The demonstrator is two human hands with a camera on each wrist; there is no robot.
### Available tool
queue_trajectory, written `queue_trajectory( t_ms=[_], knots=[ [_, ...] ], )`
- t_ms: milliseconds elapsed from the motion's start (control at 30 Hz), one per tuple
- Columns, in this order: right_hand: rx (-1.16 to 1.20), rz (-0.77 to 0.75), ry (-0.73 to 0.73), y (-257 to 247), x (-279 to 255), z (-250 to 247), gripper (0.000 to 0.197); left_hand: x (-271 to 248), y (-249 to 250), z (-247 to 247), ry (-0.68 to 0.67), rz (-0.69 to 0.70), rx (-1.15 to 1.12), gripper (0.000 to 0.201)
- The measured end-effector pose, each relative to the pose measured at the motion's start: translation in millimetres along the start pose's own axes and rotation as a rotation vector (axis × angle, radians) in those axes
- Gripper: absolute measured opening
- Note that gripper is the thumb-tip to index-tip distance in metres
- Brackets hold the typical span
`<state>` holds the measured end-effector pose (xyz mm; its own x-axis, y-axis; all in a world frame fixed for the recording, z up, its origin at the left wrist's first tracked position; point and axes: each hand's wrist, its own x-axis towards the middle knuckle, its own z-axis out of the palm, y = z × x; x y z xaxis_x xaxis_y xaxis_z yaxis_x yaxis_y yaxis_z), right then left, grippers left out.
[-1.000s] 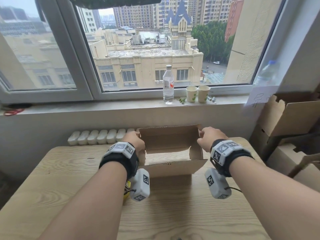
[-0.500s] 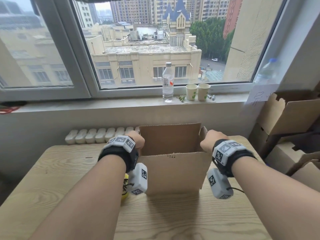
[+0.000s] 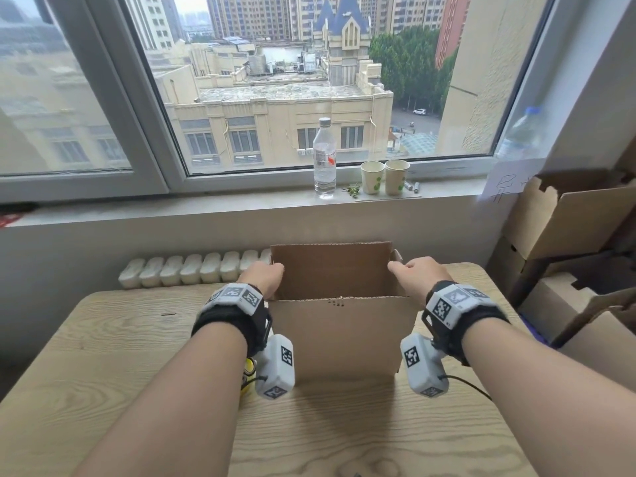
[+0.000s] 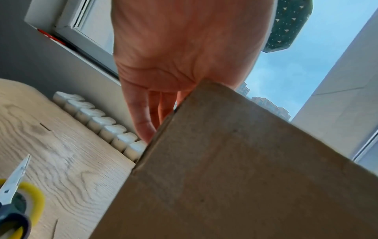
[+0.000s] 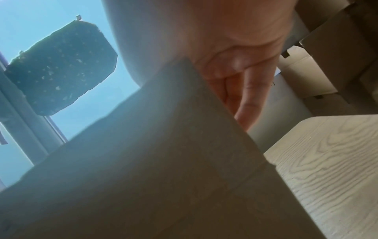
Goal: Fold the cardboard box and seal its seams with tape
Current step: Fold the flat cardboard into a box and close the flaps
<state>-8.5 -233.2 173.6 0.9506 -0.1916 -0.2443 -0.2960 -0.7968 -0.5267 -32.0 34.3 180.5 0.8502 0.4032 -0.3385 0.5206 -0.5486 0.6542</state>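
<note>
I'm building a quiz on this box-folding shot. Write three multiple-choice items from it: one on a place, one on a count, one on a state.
1. Where does the roll of yellow tape lie?
A. on the windowsill
B. on the wooden table, to the left of the cardboard box
C. inside the box

2. How many paper cups stand on the windowsill?
A. one
B. two
C. four

3. How is the box's top?
A. open, flaps up
B. taped shut
C. crushed flat

Answers:
1. B, the left wrist view shows the roll with the scissors lying across it on the tabletop beside the box.
2. B, two cups stand side by side, right of the water bottle.
3. A, the left hand and right hand hold its sides, and the head view looks into the open top.
</note>
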Motion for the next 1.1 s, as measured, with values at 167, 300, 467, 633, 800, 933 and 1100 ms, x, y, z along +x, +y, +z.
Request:
queue_trajectory(
  t_ms=[167,300,467,633,800,933,1100],
  knots=[
    [0.473,0.116,0.011,21,-4,4,0.045,-5,-20,-5,-0.034,-0.123,-0.507,0.042],
    [0.513,0.108,-0.081,44,-3,17,0.02,-7,-35,1,-0.107,-0.144,-0.504,0.038],
    [0.232,0.003,-0.241,66,-15,40,0.033,-19,-65,23,-0.267,-0.04,-0.187,0.045],
    [-0.048,-0.119,-0.426,86,-11,68,0.041,-29,-61,38,-0.25,0.191,0.001,0.041],
    [-0.17,-0.134,-0.561,100,-1,92,0.046,-20,-62,40,-0.269,0.238,-0.025,0.035],
    [0.043,-0.042,-0.452,97,2,94,0.033,-13,-68,43,-0.274,0.222,-0.027,0.029],
    [0.357,0.123,-0.351,86,6,90,0.055,-5,-76,46,-0.236,0.21,0.008,0.03]
  ],
)
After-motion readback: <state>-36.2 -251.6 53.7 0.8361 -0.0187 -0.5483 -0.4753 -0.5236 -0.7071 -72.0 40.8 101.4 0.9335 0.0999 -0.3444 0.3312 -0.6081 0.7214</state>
